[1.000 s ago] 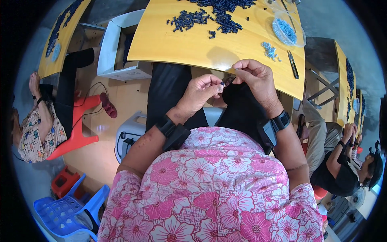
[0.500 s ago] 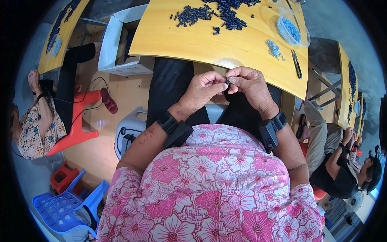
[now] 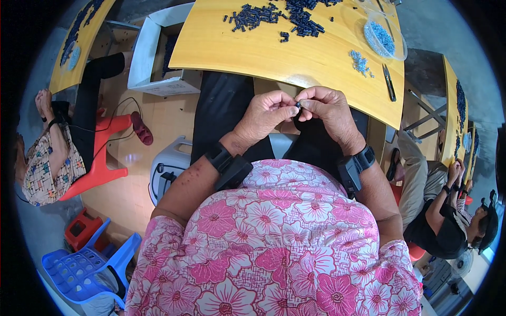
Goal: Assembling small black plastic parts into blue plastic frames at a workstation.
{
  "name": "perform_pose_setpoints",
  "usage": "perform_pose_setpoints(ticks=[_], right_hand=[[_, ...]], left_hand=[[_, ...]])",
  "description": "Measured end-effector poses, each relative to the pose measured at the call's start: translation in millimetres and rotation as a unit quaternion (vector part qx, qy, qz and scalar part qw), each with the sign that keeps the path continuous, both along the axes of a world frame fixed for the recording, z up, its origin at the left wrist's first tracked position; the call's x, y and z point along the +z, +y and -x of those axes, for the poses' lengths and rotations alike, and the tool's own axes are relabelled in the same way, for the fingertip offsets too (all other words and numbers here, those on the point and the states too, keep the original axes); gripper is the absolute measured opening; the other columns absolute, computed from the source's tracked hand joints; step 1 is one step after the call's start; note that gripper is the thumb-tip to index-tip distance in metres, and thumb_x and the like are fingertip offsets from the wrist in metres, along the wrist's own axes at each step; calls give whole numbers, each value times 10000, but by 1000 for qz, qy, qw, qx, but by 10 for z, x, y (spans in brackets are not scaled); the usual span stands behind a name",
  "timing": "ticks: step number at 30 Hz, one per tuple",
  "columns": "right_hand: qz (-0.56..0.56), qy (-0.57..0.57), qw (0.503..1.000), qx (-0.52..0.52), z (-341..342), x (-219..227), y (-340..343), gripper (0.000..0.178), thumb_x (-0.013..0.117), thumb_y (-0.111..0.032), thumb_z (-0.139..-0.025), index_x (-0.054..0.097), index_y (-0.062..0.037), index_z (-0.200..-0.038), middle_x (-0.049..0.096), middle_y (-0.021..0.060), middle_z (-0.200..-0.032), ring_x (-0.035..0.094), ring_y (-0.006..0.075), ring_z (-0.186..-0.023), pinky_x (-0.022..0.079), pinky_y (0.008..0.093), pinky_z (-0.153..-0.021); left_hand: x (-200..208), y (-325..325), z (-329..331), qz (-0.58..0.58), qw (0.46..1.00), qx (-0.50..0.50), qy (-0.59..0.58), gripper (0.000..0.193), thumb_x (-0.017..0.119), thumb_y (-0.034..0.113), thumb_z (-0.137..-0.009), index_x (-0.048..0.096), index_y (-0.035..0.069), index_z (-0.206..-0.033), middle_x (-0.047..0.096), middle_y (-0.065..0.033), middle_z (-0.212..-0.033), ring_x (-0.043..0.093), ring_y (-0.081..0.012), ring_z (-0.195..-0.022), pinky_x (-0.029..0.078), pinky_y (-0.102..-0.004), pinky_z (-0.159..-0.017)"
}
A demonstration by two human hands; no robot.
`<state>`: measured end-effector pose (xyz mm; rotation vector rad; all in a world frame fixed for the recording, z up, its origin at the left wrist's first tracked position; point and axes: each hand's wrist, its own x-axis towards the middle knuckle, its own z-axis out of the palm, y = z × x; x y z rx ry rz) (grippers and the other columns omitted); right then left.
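Just off the near edge of the yellow table, above my lap, both hands meet at the fingertips. My left hand pinches a small dark cylindrical part between thumb and forefinger. From the other side my right hand grips the same part, its thumb pressed against it. The fingers cover most of it, so its full shape is hidden. Similar short black cylindrical parts lie heaped on the table beyond my hands.
Right on the table are a clear tub of tiny pale-blue pieces, a small spill of them and dark tweezers. An open white box stands left of the table. People sit at tables on both sides; a blue chair is lower left.
My hands stay together on the small dark part, with only a very slight shift of the fingers. The view has moved a little, and the table things appear slightly displaced.
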<state>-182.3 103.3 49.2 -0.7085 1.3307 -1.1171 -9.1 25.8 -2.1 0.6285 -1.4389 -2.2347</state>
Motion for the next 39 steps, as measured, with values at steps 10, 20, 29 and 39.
perform_pose_setpoints(ticks=[10, 20, 29, 39], right_hand=[[72, 148, 986, 21, -30, -25, 11, 92, 622, 2, -848, 679, 7, -920, 649, 39, -829, 596, 83, -656, 499, 222, -616], [149, 327, 933, 0, -201, -49, 83, 173, 611, 23, -808, 684, -38, -953, 629, 65, -803, 620, 119, -639, 506, 255, -606], [248, 465, 850, 25, -241, -120, 93, 297, 619, 27, -722, 657, -88, -994, 596, 86, -744, 628, 237, -680, 515, 322, -628], [131, 177, 970, -105, -330, -133, 96, 156, 610, 52, -836, 713, 12, -947, 688, 51, -831, 632, 93, -705, 516, 216, -665]], left_hand=[[29, 6, -22, -2, 1000, 3, -20, 95, 639, 100, -891, 624, 14, -931, 616, 1, -828, 571, -57, -739, 489, -203, -703], [5, -6, -15, -21, 999, 24, -11, 76, 618, 107, -903, 617, 31, -908, 610, 2, -830, 574, -61, -736, 490, -207, -696], [-10, 48, -42, -82, 996, 33, -12, 68, 586, 73, -901, 620, 29, -941, 622, -7, -853, 598, -83, -755, 498, -224, -713], [-23, -34, -52, -49, 998, 25, 12, 76, 585, 62, -904, 618, 17, -955, 648, -45, -873, 607, -83, -759, 504, -208, -705]])
